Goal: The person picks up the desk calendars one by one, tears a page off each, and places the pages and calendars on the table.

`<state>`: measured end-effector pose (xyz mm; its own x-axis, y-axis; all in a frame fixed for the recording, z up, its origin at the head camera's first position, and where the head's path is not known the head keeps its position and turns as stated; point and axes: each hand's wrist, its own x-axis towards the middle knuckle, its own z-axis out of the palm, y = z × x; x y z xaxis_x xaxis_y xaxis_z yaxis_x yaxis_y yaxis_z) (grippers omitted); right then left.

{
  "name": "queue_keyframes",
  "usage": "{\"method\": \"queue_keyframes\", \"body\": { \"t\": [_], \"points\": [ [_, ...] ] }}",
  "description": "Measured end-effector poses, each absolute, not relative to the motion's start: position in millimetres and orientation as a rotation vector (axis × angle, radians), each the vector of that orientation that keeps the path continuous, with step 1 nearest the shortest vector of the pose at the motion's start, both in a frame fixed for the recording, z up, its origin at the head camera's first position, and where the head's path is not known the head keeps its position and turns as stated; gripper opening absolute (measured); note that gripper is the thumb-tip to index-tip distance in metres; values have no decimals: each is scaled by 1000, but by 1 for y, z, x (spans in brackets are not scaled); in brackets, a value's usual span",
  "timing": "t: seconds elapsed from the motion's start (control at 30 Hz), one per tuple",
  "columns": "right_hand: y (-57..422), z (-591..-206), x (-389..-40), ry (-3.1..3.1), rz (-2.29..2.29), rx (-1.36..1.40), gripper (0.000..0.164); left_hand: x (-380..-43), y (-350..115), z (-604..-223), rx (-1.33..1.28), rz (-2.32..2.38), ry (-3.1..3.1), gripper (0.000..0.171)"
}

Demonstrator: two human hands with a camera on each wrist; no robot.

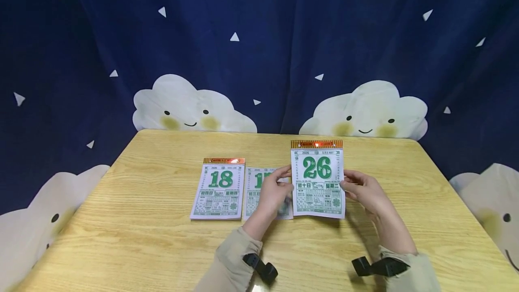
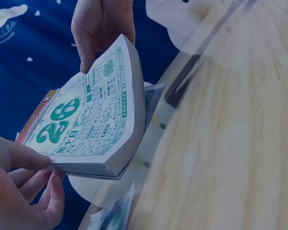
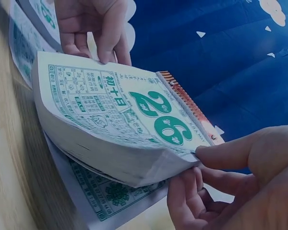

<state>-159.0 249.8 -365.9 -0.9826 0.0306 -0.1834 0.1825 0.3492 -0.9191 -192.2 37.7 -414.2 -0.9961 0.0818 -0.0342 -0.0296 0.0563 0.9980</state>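
Both hands hold a thick tear-off calendar [image 1: 318,193] up off the table, its page showing a green 26 and its top bound in a shiny red and gold strip. My left hand [image 1: 272,195] pinches the left edge between thumb and fingers. At the opposite edge my right hand [image 1: 368,193] grips in the same way, thumb on the front page. The pad's bottom edge bows in the right wrist view, where a printed sheet [image 3: 115,199] shows beneath it. A single calendar page [image 1: 251,199] lies on the table, partly hidden by my left hand.
Left of that page lies another calendar pad [image 1: 219,193], showing 18 under a red and gold strip. Everything is on a light wooden table [image 1: 134,238]. Behind the table hangs a dark blue curtain [image 1: 267,21] with white clouds and triangles.
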Motion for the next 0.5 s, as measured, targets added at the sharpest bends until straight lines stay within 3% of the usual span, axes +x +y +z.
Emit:
{"method": "queue_keyframes", "body": {
  "t": [0.5],
  "points": [
    [247, -381, -168, 2527, -1845, 91, 49, -197, 23, -408, 45, 2260, 2147, 41]
  ]
}}
